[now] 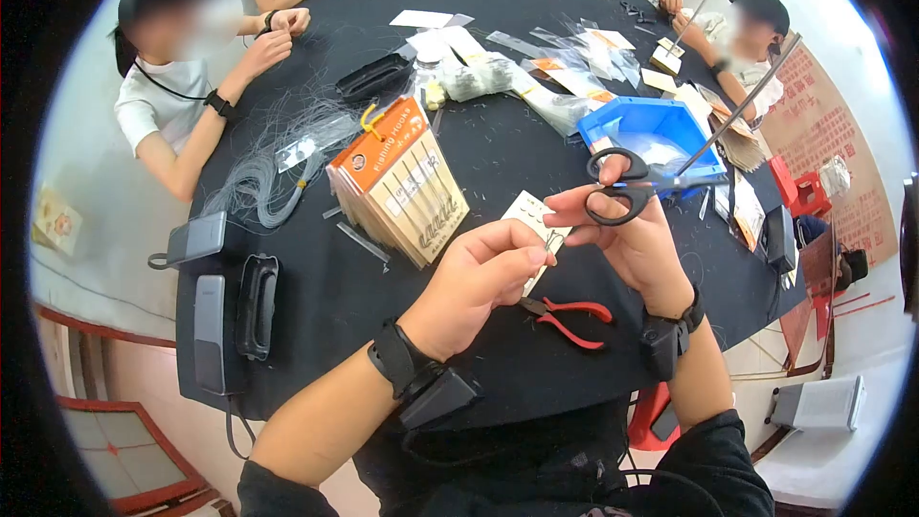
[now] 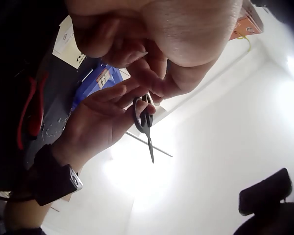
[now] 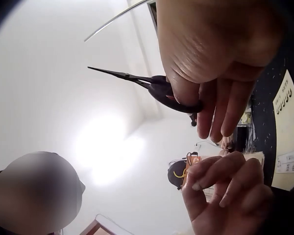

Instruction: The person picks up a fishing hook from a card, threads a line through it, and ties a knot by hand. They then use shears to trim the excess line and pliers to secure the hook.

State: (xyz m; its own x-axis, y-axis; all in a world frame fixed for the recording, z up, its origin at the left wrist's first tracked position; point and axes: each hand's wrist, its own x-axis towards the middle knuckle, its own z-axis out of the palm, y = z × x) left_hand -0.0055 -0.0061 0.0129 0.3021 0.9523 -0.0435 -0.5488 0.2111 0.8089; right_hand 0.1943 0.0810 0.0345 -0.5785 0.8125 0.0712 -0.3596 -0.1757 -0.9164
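Note:
In the head view my left hand [image 1: 483, 273] pinches a small thin thing, perhaps a hook [image 1: 552, 242], between thumb and index finger. My right hand [image 1: 641, 244] is close beside it, its fingertips near the pinch. Black-handled scissors [image 1: 620, 206] hang on the right hand by their finger loops, blades pointing away from the left hand. The right wrist view shows the scissors [image 3: 159, 90] at the right hand [image 3: 215, 63], whose other fingers extend beside the left hand [image 3: 230, 196]. A pale card with printed marks [image 1: 525, 213] lies beneath the hands.
Red-handled pliers [image 1: 570, 314] lie just below the hands. A stack of fishing-hook cards [image 1: 402, 182] stands at left, near clear line coils [image 1: 263, 177]. A blue tray [image 1: 622, 115] and plastic packets [image 1: 593, 53] are beyond. Black cases [image 1: 258, 306] lie at the left edge; other people sit around.

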